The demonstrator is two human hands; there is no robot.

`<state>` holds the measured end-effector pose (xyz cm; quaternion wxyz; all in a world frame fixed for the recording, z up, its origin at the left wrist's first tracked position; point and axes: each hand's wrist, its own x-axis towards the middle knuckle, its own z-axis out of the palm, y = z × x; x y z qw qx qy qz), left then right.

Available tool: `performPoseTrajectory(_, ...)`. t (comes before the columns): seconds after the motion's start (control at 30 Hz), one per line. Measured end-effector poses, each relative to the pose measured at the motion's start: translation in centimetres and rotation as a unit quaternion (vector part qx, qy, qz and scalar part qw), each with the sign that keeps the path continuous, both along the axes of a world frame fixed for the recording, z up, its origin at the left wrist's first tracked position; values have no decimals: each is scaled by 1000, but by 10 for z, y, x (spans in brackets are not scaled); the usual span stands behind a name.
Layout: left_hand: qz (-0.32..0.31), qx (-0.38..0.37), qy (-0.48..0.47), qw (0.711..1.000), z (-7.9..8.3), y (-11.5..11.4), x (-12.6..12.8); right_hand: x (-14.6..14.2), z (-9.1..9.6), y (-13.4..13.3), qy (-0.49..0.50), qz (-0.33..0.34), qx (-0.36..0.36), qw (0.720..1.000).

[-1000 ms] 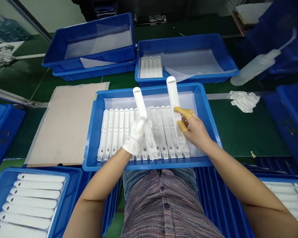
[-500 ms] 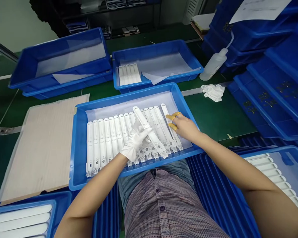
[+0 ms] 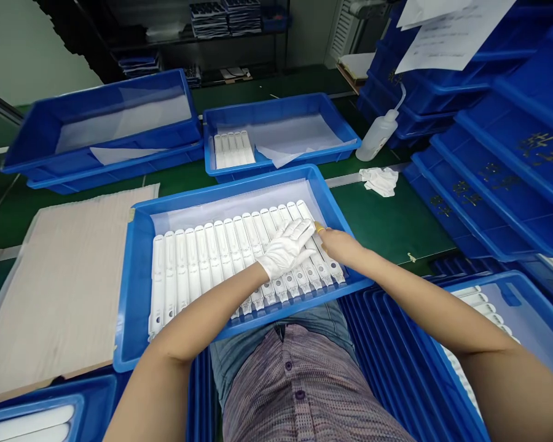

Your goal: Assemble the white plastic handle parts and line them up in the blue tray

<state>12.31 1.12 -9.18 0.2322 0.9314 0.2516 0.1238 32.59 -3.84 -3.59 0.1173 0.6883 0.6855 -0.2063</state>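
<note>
A row of long, flat white plastic parts [image 3: 214, 252], each with a small round hole near its lower end, lies side by side in a light-blue tray [image 3: 230, 188]. My left hand [image 3: 286, 248], in a white glove, rests flat across the right half of the row, fingers stretched towards the right. Against the rightmost parts is my bare right hand [image 3: 341, 244], its fingers curled together with a yellow finger cot on one. Its fingertips are partly hidden beside my glove, so what they grip cannot be made out.
Behind stand a blue tray [image 3: 281, 107] with several short white parts and stacked blue trays [image 3: 115, 92]. A squeeze bottle [image 3: 378, 135] and crumpled white cloth [image 3: 380, 182] sit right, near tall tray stacks [image 3: 488, 178]. A pale board [image 3: 69, 282] lies left.
The tilted white part under my left hand now lies in the row. My left hand has moved right and flattened. My right hand's spread fingers have drawn together at the row's right end.
</note>
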Motion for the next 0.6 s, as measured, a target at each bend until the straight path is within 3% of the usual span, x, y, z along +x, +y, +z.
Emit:
performPoseTrajectory(0.1,-20,4,15,1000,-10,4,4,23,16,29,53,20,-10,998)
performPoseTrajectory(0.17,-26,10,18,999,-12,4,4,39,33,69,111,18,77,991)
performPoseTrajectory(0.23,-27,18,21,999,-14,3,3,47,47,121,166,-2,206,964)
performPoseTrajectory(0.3,-25,27,24,999,-15,2,2,44,55,178,204,4,275,940)
performPoseTrajectory(0.43,-26,49,32,998,-18,3,3,22,51,268,203,-23,198,959)
performPoseTrajectory(0.6,-27,71,41,996,-22,5,4,-1,31,311,197,-15,97,975)
